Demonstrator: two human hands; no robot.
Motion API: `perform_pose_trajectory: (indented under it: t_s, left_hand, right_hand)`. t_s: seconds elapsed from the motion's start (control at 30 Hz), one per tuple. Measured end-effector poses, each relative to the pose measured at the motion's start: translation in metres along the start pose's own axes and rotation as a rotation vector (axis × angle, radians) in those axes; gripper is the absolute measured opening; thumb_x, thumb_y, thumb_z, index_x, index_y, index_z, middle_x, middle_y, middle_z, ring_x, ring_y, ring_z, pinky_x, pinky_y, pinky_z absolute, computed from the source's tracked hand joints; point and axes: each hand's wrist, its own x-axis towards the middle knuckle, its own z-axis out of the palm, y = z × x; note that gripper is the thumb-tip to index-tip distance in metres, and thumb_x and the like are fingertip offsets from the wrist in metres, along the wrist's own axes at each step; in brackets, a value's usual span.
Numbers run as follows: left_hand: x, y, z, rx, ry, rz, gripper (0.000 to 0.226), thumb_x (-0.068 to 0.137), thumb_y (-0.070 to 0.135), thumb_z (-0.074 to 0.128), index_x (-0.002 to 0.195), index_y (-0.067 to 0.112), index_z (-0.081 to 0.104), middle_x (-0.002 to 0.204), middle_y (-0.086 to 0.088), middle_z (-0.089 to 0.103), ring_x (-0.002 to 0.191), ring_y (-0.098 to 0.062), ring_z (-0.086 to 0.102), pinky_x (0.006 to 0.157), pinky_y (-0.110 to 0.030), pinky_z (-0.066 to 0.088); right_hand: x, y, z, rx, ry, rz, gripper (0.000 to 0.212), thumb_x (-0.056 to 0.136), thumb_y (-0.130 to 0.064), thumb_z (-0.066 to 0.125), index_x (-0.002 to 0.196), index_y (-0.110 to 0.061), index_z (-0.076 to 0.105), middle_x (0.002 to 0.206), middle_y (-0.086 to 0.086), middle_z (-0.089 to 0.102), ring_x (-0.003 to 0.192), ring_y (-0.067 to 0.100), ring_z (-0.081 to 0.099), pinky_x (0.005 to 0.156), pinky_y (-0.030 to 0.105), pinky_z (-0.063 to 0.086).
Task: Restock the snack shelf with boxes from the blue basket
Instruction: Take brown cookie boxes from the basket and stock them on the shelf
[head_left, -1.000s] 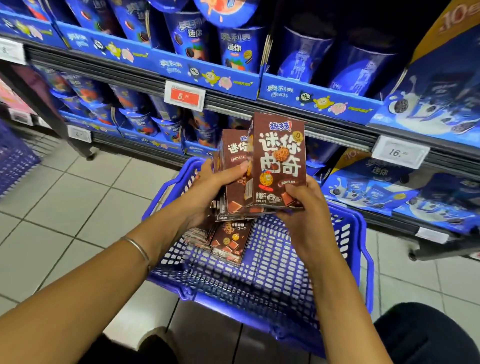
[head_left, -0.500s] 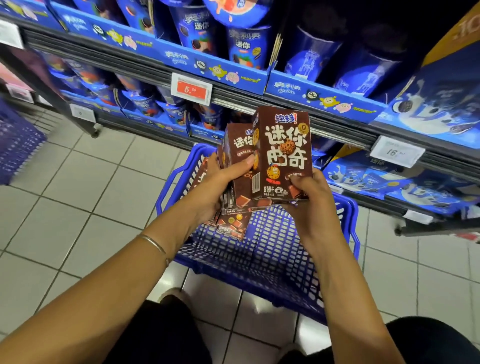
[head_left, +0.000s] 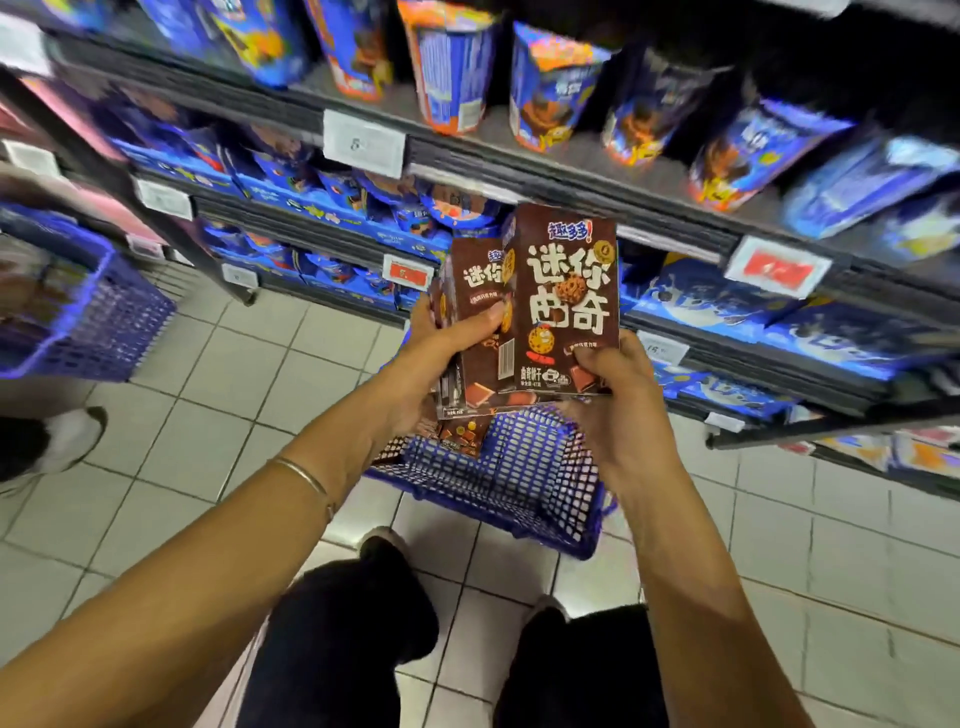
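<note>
A stack of brown cookie boxes with white lettering stands upright between both hands, above the blue basket on the tiled floor. My left hand grips the stack's left side, thumb across a box front. Around the lower right corner of the front box, my right hand is closed. A few more brown boxes lie in the basket below the stack. The snack shelf runs across the view behind, with blue packs and cups on it.
A second blue basket stands at the left by the shelf's end. Someone's shoe is at the left edge on the floor. My dark trouser legs fill the bottom. Price tags hang on the shelf rails.
The held boxes have risen higher above the basket, and my view has lifted, so upper shelf rows now show. Both hands keep the same grip.
</note>
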Motion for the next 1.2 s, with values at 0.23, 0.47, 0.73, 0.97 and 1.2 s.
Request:
perform_pose_trajectory:
  t_s: [0.23,0.47,0.73,0.97,1.2]
  left_hand:
    - [-0.103,0.093,0.046,0.067,-0.044,0.08,0.14,0.035,0.072,0.099,0.156,0.037,0.036,0.14,-0.001,0.069,0.121,-0.024,0.072,0.104,-0.053,0.057]
    - [-0.202,0.189,0.102,0.149,-0.111,0.188,0.133,0.045,0.081,0.09,0.159,0.049,0.029,0.146,0.01,0.065,0.128,-0.018,0.067,0.109,-0.051,0.051]
    - [-0.285,0.275,0.182,0.153,-0.227,0.474,0.109,0.063,0.064,0.084,0.157,0.033,0.039,0.146,0.004,0.065,0.13,-0.022,0.066,0.116,-0.055,0.046]
    - [-0.332,0.328,0.248,0.152,-0.296,0.671,0.097,0.057,0.066,0.085,0.143,0.035,0.05,0.123,0.021,0.075,0.117,-0.012,0.073,0.085,-0.037,0.064]
    - [-0.359,0.386,0.282,0.184,-0.357,0.863,0.126,0.059,0.07,0.09,0.163,0.03,0.032,0.155,-0.001,0.057,0.138,-0.028,0.059,0.118,-0.057,0.042]
  right_hand:
    - [-0.093,-0.122,0.023,-0.01,-0.048,0.001,0.039,0.07,-0.012,0.065,0.108,-0.012,0.055,0.098,0.005,0.075,0.091,0.023,0.072,0.064,0.033,0.059]
    - [-0.179,-0.24,0.042,-0.107,-0.067,-0.126,0.046,0.074,-0.023,0.07,0.116,-0.016,0.056,0.108,0.004,0.072,0.092,0.016,0.072,0.074,0.035,0.061]
    - [-0.246,-0.349,0.034,-0.126,-0.129,-0.338,0.047,0.072,-0.031,0.072,0.116,-0.022,0.056,0.1,-0.001,0.075,0.095,0.022,0.069,0.099,0.054,0.049]
    - [-0.286,-0.432,0.024,-0.095,-0.158,-0.602,0.055,0.068,-0.031,0.074,0.118,-0.021,0.054,0.108,-0.003,0.072,0.095,0.011,0.068,0.083,0.029,0.053]
    - [-0.315,-0.481,0.022,-0.109,-0.159,-0.761,0.063,0.065,-0.04,0.075,0.122,-0.024,0.054,0.107,-0.002,0.073,0.089,0.015,0.069,0.076,0.034,0.053]
